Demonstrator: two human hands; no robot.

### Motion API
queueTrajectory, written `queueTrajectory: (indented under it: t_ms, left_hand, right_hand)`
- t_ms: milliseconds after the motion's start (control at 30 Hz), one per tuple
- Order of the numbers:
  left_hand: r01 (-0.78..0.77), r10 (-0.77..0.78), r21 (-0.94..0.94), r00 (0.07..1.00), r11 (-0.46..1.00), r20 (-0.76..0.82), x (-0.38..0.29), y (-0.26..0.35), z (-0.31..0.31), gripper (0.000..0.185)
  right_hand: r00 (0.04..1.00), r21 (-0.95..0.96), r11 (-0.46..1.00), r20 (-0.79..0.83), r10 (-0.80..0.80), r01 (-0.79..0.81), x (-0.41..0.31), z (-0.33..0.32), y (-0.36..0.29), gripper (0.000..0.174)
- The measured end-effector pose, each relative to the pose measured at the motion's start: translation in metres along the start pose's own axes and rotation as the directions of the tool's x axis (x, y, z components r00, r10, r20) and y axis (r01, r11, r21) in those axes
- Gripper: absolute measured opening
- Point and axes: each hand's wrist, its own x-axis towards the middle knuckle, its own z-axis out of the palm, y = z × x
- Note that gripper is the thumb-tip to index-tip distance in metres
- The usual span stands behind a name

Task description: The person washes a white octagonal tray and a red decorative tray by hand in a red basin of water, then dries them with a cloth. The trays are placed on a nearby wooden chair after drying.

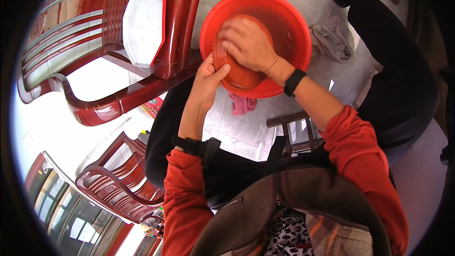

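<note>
My left hand (210, 78) grips the near-left edge of a round orange-red dish (245, 78) with a scalloped rim, its thumb lying over the edge. The dish is tilted above a red plastic basin (302, 42) that stands on the floor with dark, cloudy water (284, 32) in it. Across the face of the dish lies my right hand (247, 42), fingers bent and blurred. Whether a cloth or anything else is under those fingers is hidden.
Left of the basin, a white octagonal tray (144, 25) with a red edge rests on a glossy reddish wooden chair (177, 42). A grey cloth (332, 39) and a pink cloth (242, 104) lie on the tiled floor by the basin. A small wooden stool (289, 128) is close to my legs.
</note>
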Motion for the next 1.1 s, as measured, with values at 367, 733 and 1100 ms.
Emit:
queueTrajectory:
  t_ms: [367, 733, 1100]
  left_hand:
    - [-0.110, 0.109, -0.041, 0.994, 0.993, -0.015, 0.000, -0.005, 0.006, 0.053]
    - [-0.027, 0.030, -0.208, 0.999, 0.978, 0.011, -0.004, -0.003, 0.013, 0.057]
    - [-0.016, -0.013, -0.138, 0.978, 0.990, -0.209, 0.005, -0.010, -0.007, 0.042]
  right_hand:
    - [0.682, 0.236, 0.657, 0.039, 0.730, -0.716, -0.028, -0.003, 0.045, 0.034]
    - [0.640, 0.368, 0.546, 0.208, 0.740, -0.752, -0.026, -0.005, 0.050, 0.053]
    - [0.977, 0.048, 0.981, 0.115, 0.179, -0.185, -0.011, 0.008, 0.012, 0.040]
